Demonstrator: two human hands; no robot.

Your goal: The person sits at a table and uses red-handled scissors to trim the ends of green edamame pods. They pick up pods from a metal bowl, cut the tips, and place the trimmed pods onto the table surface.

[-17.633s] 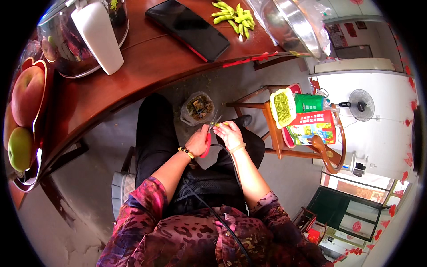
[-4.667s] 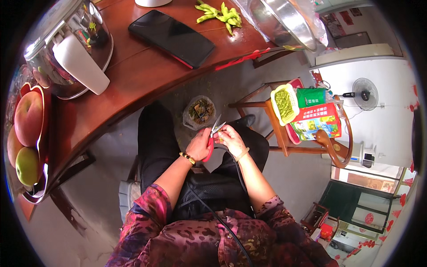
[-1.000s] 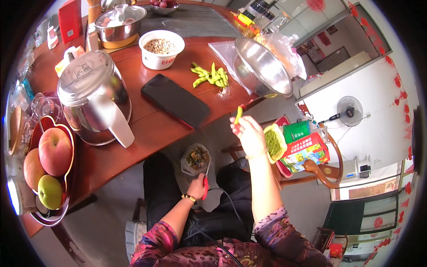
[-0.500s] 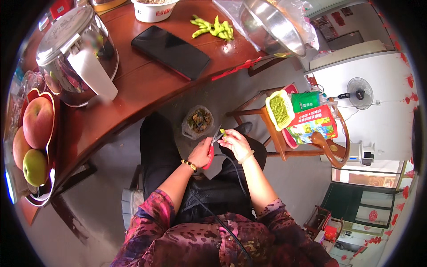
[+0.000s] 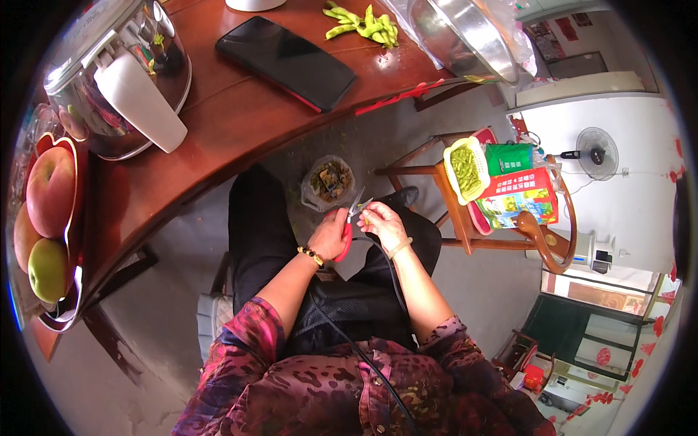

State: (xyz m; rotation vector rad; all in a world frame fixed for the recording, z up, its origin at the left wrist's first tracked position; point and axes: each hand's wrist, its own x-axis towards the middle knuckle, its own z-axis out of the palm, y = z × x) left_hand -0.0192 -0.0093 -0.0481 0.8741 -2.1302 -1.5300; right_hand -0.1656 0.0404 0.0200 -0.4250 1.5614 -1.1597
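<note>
My left hand (image 5: pixel 329 234) is wrapped round a pair of scissors (image 5: pixel 346 242) with red handles. Their blades are spread apart and point away from me, over my lap. Close beside the blades, my right hand (image 5: pixel 386 226) pinches a green soybean pod (image 5: pixel 367 218), mostly hidden by the fingers. A clear plastic bag (image 5: pixel 311 197) on the floor just beyond my hands holds brown and green scraps. Several more soybean pods (image 5: pixel 367 26) lie in a pile on the table.
The red-brown table (image 5: pixel 218 123) bears a black phone (image 5: pixel 287 59), a steel pot (image 5: pixel 171 62), a tilted steel bowl (image 5: pixel 480 43) and fruit (image 5: pixel 51 182). At right, a wooden chair (image 5: pixel 451 207) carries a yellow basket (image 5: pixel 476 190) of green pods and a red packet (image 5: pixel 523 189).
The scissor blades have opened wider. The pod between my right fingers, bright and upright before, now shows much less. The whole view has shifted slightly.
</note>
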